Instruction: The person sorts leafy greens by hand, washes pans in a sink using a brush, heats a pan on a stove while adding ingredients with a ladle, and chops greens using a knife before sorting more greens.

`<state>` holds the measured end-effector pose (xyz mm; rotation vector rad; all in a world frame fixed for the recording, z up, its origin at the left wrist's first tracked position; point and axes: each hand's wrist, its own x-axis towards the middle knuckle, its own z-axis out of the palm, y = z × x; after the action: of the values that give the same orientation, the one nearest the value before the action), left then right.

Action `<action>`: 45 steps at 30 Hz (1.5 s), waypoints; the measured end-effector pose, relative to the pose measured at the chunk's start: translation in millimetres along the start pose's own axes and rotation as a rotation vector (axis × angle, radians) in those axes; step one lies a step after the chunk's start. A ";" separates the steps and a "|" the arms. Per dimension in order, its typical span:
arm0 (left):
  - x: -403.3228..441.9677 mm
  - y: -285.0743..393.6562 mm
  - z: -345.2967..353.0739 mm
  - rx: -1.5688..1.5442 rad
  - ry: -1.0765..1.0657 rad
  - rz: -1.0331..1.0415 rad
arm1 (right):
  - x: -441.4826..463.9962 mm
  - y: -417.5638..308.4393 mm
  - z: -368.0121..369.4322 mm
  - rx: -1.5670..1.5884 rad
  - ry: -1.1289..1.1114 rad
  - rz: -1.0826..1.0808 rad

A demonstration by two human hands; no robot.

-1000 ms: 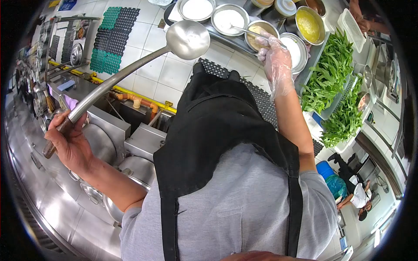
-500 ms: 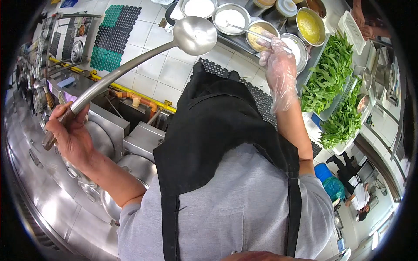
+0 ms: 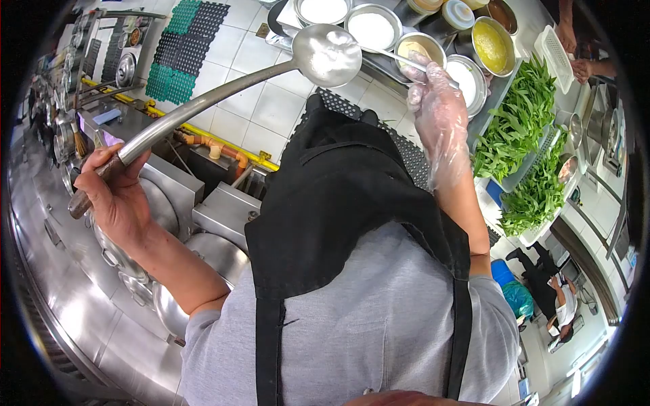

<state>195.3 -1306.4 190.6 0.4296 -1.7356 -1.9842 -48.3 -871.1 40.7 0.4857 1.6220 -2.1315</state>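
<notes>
My left hand [image 3: 120,203] is wrapped round the brown handle of a large metal ladle [image 3: 328,55]. The ladle stretches up and right across the view, its bowl raised over the floor and shiny inside. On my right hand [image 3: 440,111] is a clear plastic glove, and its fingers close on a thin metal spoon [image 3: 404,61]. The spoon's far end lies by the near rim of a metal bowl of white powder [image 3: 374,28]. Under my fingers is a bowl with pale yellow contents [image 3: 412,49]. Beside them sits another bowl with white contents [image 3: 463,80].
A pot of yellow liquid [image 3: 493,46] and lidded containers [image 3: 458,13] stand at the back. Leafy greens [image 3: 518,118] fill trays on the right. At left are a steel stove [image 3: 227,215] and large pots [image 3: 220,254]. Another person's hands [image 3: 582,70] show at top right.
The ladle has shifted right in view, along with my left hand. My right hand is slightly lower, and the spoon's far end has moved from inside the powder bowl towards its near rim.
</notes>
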 end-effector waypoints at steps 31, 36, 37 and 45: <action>16.7 23.5 5.7 0.073 -0.073 0.018 | 15.3 28.8 -128.8 0.099 0.257 -0.035; 21.8 19.3 8.7 0.031 -0.086 0.003 | 8.9 19.0 -127.6 0.071 0.258 -0.039; 22.0 16.7 12.5 0.045 -0.062 0.024 | 6.3 16.8 -126.7 0.086 0.255 -0.053; 20.1 0.6 49.2 0.142 -0.016 0.053 | -48.8 -28.1 -49.1 -0.207 0.049 -0.271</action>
<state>152.9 -1275.9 200.0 0.4112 -1.8860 -1.8397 -20.1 -811.5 75.8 0.2678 2.0084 -2.1165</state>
